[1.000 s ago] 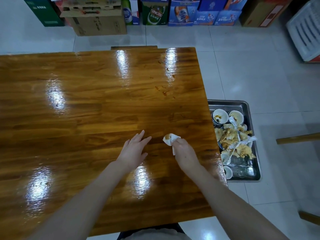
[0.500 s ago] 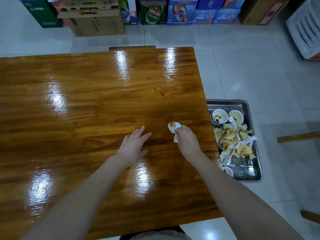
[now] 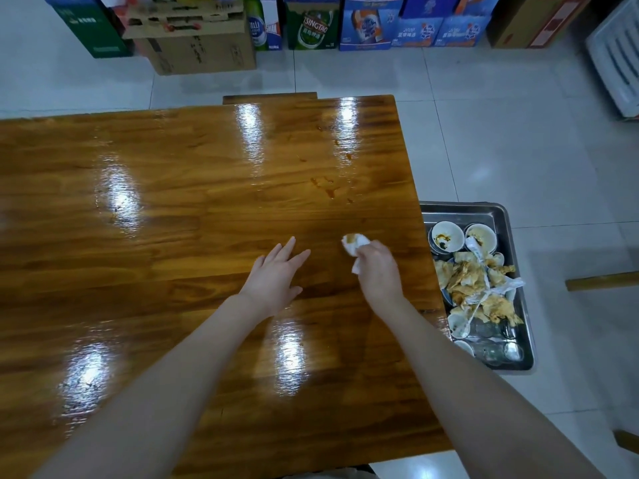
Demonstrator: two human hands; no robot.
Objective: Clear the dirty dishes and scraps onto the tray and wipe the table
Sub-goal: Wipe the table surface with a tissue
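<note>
My right hand grips a crumpled white tissue stained brown at its tip and presses it on the glossy wooden table. My left hand rests flat on the table with fingers spread, a little to the left of the tissue. Small brown sauce spots lie on the wood farther away, near the right edge. Beside the table's right edge a metal tray holds dirty bowls, soiled yellowish scraps, wrappers and glasses.
A wooden bench edge shows behind the table's far side. Cardboard boxes and beer cartons line the tiled floor at the back. Wooden furniture pieces stick in from the right, and a white crate stands at the top right.
My right hand has slid the tissue across the table away from me, toward the sauce spots. My left hand has stayed flat in about the same place.
</note>
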